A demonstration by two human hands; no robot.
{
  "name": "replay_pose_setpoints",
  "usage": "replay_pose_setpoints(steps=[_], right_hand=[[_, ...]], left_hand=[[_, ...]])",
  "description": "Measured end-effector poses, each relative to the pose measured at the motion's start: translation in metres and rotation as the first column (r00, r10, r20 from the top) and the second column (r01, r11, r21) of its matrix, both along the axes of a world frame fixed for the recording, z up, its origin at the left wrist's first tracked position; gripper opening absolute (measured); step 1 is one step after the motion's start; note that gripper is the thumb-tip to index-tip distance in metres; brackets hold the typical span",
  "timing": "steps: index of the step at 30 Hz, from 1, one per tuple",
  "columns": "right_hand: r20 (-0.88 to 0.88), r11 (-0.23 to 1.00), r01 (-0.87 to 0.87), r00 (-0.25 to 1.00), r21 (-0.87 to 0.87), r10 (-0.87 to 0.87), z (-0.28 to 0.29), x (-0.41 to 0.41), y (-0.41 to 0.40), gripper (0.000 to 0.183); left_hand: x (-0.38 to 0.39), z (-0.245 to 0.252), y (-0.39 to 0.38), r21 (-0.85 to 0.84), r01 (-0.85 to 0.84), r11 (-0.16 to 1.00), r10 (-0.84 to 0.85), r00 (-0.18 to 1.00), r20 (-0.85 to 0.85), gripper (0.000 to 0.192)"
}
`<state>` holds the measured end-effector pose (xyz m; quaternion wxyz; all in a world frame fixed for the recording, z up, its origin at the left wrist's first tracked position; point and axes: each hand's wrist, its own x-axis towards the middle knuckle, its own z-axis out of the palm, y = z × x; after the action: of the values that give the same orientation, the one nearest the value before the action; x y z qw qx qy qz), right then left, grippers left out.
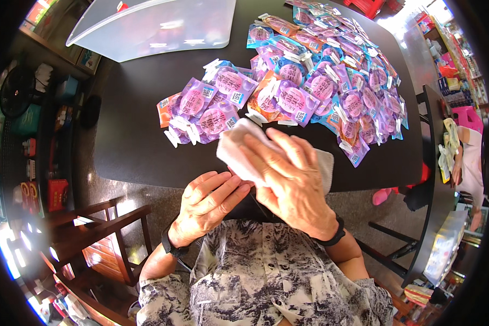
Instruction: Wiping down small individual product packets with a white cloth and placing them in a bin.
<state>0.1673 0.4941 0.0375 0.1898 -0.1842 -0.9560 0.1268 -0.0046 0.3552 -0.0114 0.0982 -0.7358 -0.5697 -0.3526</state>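
My right hand (293, 185) lies over a white cloth (242, 153) near the front edge of the black table (134, 150); the cloth spreads out on both sides of it. Beside it, my left hand (212, 201) has its fingers bent together at the table edge, fingertips near the cloth. What lies under those fingertips is mostly hidden. Just beyond the hands sits a small group of purple and orange snack pouches (214, 120) with white tabs. A larger heap of purple, blue and orange pouches (354, 106) covers the right part of the table.
A translucent plastic bin (179, 28) stands at the table's far left. A wooden chair (106, 248) is at the lower left, near loaded shelves. To the right are a second dark table (430, 183) and another person's arm (458, 163) beside it. A red stool (366, 6) shows beyond the far edge.
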Motion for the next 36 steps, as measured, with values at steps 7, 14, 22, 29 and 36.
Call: replay_pose_setpoints(steps=[7,14,22,29,36], right_hand=[[-0.276,0.987,0.148,0.948,-0.063,-0.160,-0.001,0.024,0.007,0.040],[-0.240,0.994,-0.108,0.966,-0.036,0.096,0.000,0.011,-0.021,0.029],[-0.215,0.980,0.192,0.956,-0.052,-0.199,0.001,0.034,0.010,0.026],[-0.417,0.965,0.206,0.872,-0.160,-0.256,-0.010,0.044,0.010,0.026],[-0.521,0.959,0.174,0.810,-0.224,-0.269,-0.009,0.050,0.006,0.031]], left_hand=[[-0.005,-0.003,-0.006,0.038,0.014,0.999,-0.014,1.000,-0.007,0.042],[0.001,-0.003,-0.007,0.069,0.026,0.997,-0.034,0.993,0.116,0.037],[0.005,0.002,-0.005,0.031,-0.006,0.999,0.001,0.983,0.184,0.037],[0.008,0.032,-0.004,-0.102,-0.035,0.994,0.088,0.816,0.572,0.028],[0.013,0.037,0.008,-0.263,-0.233,0.936,0.351,0.684,0.640,0.024]])
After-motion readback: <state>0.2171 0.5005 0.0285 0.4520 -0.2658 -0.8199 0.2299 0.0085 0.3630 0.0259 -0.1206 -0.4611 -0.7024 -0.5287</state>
